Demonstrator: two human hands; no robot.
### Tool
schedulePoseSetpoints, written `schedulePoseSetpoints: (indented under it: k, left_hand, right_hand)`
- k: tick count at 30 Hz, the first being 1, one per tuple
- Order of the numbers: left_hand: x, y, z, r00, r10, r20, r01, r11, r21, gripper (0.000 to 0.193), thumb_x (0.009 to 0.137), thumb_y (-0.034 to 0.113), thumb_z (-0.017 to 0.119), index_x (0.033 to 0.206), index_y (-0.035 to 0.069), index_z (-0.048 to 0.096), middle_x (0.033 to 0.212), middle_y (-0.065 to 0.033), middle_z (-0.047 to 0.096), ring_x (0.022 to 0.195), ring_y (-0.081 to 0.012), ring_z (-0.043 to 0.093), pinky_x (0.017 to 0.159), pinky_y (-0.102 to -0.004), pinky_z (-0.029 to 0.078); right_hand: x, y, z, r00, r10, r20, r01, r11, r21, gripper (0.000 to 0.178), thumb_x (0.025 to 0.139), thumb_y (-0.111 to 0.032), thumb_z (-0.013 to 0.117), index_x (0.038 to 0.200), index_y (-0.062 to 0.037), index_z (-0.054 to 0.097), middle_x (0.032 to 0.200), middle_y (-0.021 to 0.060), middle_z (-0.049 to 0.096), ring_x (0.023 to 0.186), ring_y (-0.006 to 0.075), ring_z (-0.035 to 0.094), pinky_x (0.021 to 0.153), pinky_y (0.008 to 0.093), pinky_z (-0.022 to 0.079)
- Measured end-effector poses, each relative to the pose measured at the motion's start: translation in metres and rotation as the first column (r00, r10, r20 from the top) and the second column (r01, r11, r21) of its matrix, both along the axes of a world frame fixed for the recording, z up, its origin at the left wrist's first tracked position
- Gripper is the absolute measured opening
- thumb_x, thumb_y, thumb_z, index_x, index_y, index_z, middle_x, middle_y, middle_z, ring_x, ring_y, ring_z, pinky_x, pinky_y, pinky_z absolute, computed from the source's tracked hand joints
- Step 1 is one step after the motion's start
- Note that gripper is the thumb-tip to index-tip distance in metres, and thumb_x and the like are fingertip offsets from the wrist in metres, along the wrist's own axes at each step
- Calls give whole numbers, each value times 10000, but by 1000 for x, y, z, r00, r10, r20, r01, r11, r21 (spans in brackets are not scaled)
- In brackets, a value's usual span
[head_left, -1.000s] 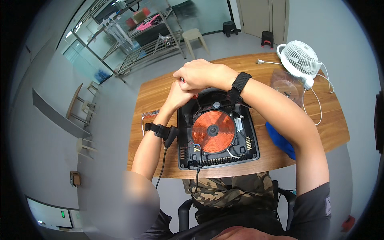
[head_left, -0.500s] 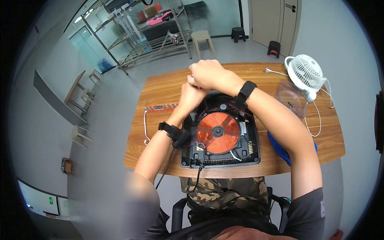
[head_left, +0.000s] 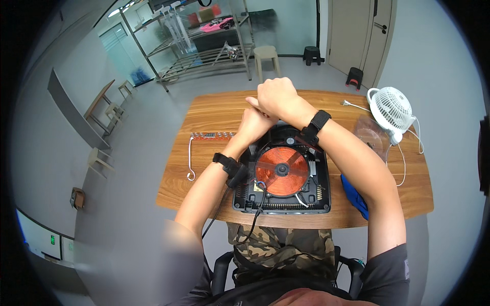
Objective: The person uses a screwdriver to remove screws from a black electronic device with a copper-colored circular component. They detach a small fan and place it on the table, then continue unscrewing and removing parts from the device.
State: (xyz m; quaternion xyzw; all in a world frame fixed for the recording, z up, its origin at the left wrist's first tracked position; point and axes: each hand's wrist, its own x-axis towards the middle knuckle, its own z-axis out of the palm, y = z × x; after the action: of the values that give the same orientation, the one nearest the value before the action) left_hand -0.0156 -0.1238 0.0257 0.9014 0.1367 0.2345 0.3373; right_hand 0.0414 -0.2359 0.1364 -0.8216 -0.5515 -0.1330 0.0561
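Note:
An opened induction cooker (head_left: 319, 208) lies on the table in front of me, its round copper coil (head_left: 278, 181) and black housing exposed. My left hand (head_left: 256, 125) is at the cooker's far edge, its back towards me and its fingers hidden. Just above and beyond it, my right hand (head_left: 279, 98) is curled like a fist, with the thumb pointing left. Whatever the right fingers hold is out of sight. Both wrists wear black straps. A black cable (head_left: 256, 217) runs from the cooker over the table's near edge.
Left of the cooker lies a narrow red circuit board (head_left: 212, 135) with a white lead (head_left: 190, 158). To the right are a white fan (head_left: 392, 107) with its cord, a clear plastic bag (head_left: 371, 133) and a blue item (head_left: 353, 196) partly under my right arm. A metal rack (head_left: 204, 66) stands beyond the table.
The right hand has lifted slightly off the left, and its thumb now sticks out to the left. The whole view has shifted a little; the cooker stays in place on the table.

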Motion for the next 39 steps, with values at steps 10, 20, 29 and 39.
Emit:
schedulePoseSetpoints:
  k: [10, 20, 29, 39]
  left_hand:
    - [-14, -2, 5, 991, -105, -84, 112, 991, 74, 311, 814, 277, 737, 977, 14, 709, 905, -219, 731, 910, -385, 716, 753, -440, 555]
    - [-11, 7, -2, 982, -163, 92, 171, 982, -84, 300, 770, 232, 779, 926, -11, 698, 855, -160, 744, 824, -286, 735, 727, -372, 559]
    - [-5, 0, -9, 999, -12, 52, 15, 999, -47, 347, 755, 273, 803, 892, -20, 679, 825, -191, 712, 818, -318, 699, 755, -402, 547]
    - [-9, 21, -21, 970, -197, 144, 209, 975, -71, 335, 741, 244, 856, 871, -9, 679, 753, -74, 670, 727, -188, 627, 717, -352, 512]
  right_hand:
    - [18, -9, -6, 946, 227, -231, -253, 963, -90, 272, 892, -255, 546, 1065, -73, 652, 969, 169, 680, 970, 371, 654, 833, 484, 515]
    - [5, -10, -2, 983, 150, -107, -155, 987, -35, 400, 947, -390, 561, 1078, -25, 656, 908, 184, 712, 922, 404, 684, 835, 471, 543]
    - [16, -4, -13, 995, 72, -65, -74, 997, -18, 404, 980, -429, 539, 1092, -56, 650, 900, 235, 722, 900, 409, 701, 793, 497, 545]
    - [10, -7, 4, 993, 91, -74, -99, 989, -112, 430, 983, -485, 560, 1150, -98, 645, 992, 244, 709, 997, 378, 682, 855, 484, 528]
